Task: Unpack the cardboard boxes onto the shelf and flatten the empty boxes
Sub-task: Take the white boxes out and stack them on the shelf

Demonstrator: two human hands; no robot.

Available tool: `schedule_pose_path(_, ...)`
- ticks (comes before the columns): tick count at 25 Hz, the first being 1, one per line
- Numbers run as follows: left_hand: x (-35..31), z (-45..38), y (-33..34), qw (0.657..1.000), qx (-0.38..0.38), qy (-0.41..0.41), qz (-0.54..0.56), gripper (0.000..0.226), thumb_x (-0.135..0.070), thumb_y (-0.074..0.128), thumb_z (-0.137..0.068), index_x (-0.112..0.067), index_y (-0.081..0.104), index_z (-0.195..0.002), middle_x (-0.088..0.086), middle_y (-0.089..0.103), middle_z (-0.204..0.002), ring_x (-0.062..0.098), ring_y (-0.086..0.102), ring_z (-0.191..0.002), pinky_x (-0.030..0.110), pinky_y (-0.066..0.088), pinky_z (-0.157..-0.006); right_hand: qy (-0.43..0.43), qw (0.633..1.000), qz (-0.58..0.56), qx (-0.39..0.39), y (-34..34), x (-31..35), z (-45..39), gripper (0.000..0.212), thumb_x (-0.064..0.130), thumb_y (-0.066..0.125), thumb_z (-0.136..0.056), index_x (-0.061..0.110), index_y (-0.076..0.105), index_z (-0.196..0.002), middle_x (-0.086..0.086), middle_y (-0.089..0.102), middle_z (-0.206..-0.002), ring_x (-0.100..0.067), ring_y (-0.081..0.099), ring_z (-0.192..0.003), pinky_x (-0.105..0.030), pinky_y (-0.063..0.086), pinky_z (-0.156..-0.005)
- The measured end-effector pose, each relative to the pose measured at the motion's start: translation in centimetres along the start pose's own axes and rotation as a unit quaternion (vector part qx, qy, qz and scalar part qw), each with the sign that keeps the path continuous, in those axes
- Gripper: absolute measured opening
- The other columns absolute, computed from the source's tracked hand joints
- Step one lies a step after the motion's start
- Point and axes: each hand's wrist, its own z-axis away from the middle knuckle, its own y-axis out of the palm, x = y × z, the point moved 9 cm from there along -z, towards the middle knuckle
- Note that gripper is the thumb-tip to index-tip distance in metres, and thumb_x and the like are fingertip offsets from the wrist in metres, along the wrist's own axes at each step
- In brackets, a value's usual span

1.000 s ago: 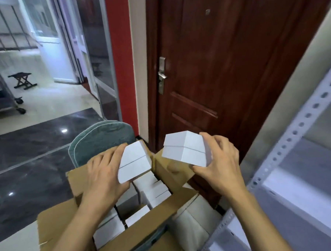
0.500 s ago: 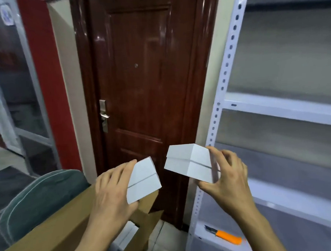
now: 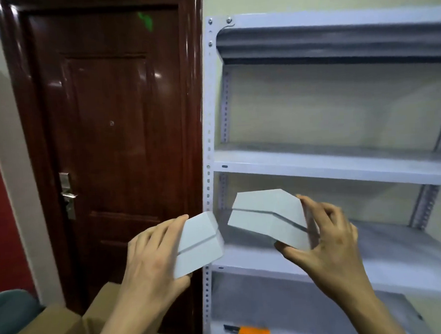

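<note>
This looks like a small storeroom or back room. A white metal shelf (image 3: 329,168) with perforated posts stands against a plain wall, beside a dark wooden door (image 3: 111,147). A cardboard box (image 3: 57,331) and a cutter (image 3: 248,332) suggest stock work.

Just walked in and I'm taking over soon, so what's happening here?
A person is unpacking. The left hand holds one small white box and the right hand holds another white box, both raised in front of the grey metal shelf. Neither is set down yet. The open cardboard box sits low on the left by the brown door. An orange utility knife lies on a low shelf board.
</note>
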Motion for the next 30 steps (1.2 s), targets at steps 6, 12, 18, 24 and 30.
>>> schedule_pose_path(6,-8.1,-4.0,-0.9,0.998,-0.037,0.050,0.007,0.115,-0.021,0.088,-0.045,-0.029,0.038,-0.149,-0.013,0.048,-0.136,0.016,0.045,-0.119,0.023,0.019,-0.099,-0.011,0.998,-0.011,-0.058,-8.8,-4.1,-3.4,0.097,0.043,0.094,-0.056,0.047,0.046,-0.140,0.012,0.040,-0.116,-0.010,0.039,-0.109,-0.040,0.030,-0.104)
schedule_pose_path(12,-14.4,-7.3,-1.6,0.994,-0.074,0.070,-0.046,0.118,-0.019,0.096,-0.043,-0.022,0.044,-0.149,-0.006,0.052,-0.138,0.022,0.048,-0.119,0.031,0.026,-0.101,-0.037,0.993,-0.037,-0.109,-14.1,-7.6,-7.2,0.100,0.036,0.095,-0.052,0.042,0.050,-0.141,0.011,0.042,-0.119,-0.009,0.043,-0.112,-0.053,0.038,-0.105)
schedule_pose_path(18,-18.7,-10.6,-1.0,0.984,-0.119,0.105,-0.086,0.118,-0.018,0.098,-0.039,-0.019,0.048,-0.146,-0.004,0.052,-0.141,0.024,0.048,-0.121,0.035,0.030,-0.103,-0.031,0.990,-0.033,-0.131,-16.0,-11.2,-10.1,0.104,0.032,0.099,-0.048,0.042,0.051,-0.140,0.010,0.043,-0.118,-0.016,0.046,-0.111,-0.049,0.037,-0.102)
schedule_pose_path(24,-20.5,-13.6,1.7,0.976,-0.120,0.137,-0.122,0.112,-0.008,0.087,-0.039,-0.019,0.049,-0.144,-0.001,0.056,-0.139,0.028,0.050,-0.123,0.041,0.034,-0.107,-0.026,0.987,-0.038,-0.151,-16.0,-12.6,-12.2,0.101,0.034,0.096,-0.050,0.044,0.050,-0.140,0.012,0.039,-0.117,-0.002,0.030,-0.102,-0.057,0.041,-0.101)
schedule_pose_path(30,-19.1,-16.9,5.6,0.980,-0.090,0.139,-0.112,0.113,-0.010,0.085,-0.039,-0.028,0.046,-0.143,-0.003,0.055,-0.137,0.027,0.052,-0.124,0.043,0.029,-0.114,-0.060,0.987,-0.003,-0.146,-14.2,-11.5,-15.5,0.099,0.038,0.095,-0.053,0.040,0.050,-0.142,0.006,0.042,-0.120,-0.021,0.046,-0.112,-0.036,0.027,-0.103)
